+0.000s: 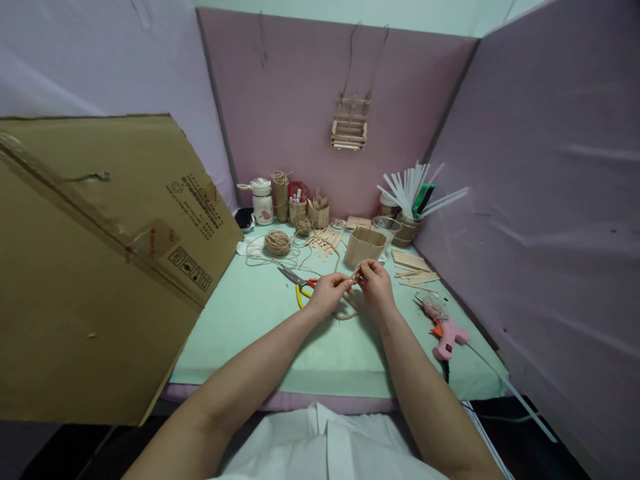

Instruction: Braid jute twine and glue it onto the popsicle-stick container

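My left hand (327,293) and my right hand (376,288) are close together above the middle of the table, each with its fingers pinched. Between them is the end of a jute cord (345,317), thicker than the loose twine; part of it loops onto the table below. My fingers hide the exact grip. Just behind my right hand stands an oval cup made of craft sticks (365,245). Scissors (294,277) with red and yellow handles lie open beside my left hand. A ball of jute twine (277,243) rests farther back on the left.
A pink glue gun (450,337) lies on the right, near stacked craft sticks (410,260). White glue sticks (407,187) fill a pot at the back right. A bottle (263,205) and stick holders (319,215) line the back. A large cardboard sheet (110,267) leans at left.
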The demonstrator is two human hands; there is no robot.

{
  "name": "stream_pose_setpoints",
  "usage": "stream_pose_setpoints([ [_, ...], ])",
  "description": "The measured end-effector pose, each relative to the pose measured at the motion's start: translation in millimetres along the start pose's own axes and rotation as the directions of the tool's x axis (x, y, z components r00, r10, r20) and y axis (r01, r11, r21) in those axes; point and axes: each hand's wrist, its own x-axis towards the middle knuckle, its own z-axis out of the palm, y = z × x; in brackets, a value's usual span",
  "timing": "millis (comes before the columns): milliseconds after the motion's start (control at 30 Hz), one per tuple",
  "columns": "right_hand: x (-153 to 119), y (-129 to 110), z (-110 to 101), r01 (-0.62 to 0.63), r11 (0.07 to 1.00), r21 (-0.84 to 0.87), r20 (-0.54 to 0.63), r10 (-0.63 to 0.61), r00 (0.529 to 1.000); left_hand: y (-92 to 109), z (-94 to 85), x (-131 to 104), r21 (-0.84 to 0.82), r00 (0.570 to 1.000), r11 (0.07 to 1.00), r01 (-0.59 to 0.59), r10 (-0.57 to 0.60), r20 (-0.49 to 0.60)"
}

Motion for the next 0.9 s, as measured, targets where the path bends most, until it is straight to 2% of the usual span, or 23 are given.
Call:
stream_pose_setpoints([
  [100, -2, -5, 1, -0.010, 0.998, 0.067, 0.044, 0.007, 0.999, 2, -0.1, 0, -0.145, 0.999, 0.988, 0.046, -0.045, 0.005],
  [200, -4, -8, 1, -0.025, 0.999, 0.046, 0.016, 0.024, 1.000, 5, -0.6, 0, -0.227, 0.997, 0.971, 0.076, -0.080, -0.007],
  [267, -5, -8, 1, -0.051, 0.999, -0.016, 0.003, 0.051, 0.999, 6, -1.1, 0, -0.249, 0.995, 0.965, 0.084, -0.093, -0.023],
  [367, -7, -9, 2, -0.073, 0.983, -0.168, 0.052, 0.082, 0.995, 5, -1.7, 1, -0.254, 0.994, 0.964, 0.075, -0.092, -0.053],
  [500, -8, -9, 2, 0.067, 0.944, -0.324, 0.176, -0.009, 0.984, 5, -2.9, 2, -0.197, 0.996, 0.978, 0.067, -0.077, -0.046],
  [667, -8, -9, 0, 0.273, 0.863, -0.425, 0.300, -0.150, 0.942, 6, -4.4, 2, -0.139, 0.995, 0.989, 0.047, -0.059, -0.083],
  [800, -9, -4, 2, 0.364, 0.809, -0.461, 0.229, -0.287, 0.930, 4, -3.8, 4, -0.247, 0.991, 0.967, 0.065, -0.092, -0.100],
  [900, -8, 1, 4, 0.321, 0.854, -0.409, 0.144, -0.287, 0.947, 2, -3.3, 5, -0.348, 0.991, 0.934, 0.083, -0.113, -0.066],
])
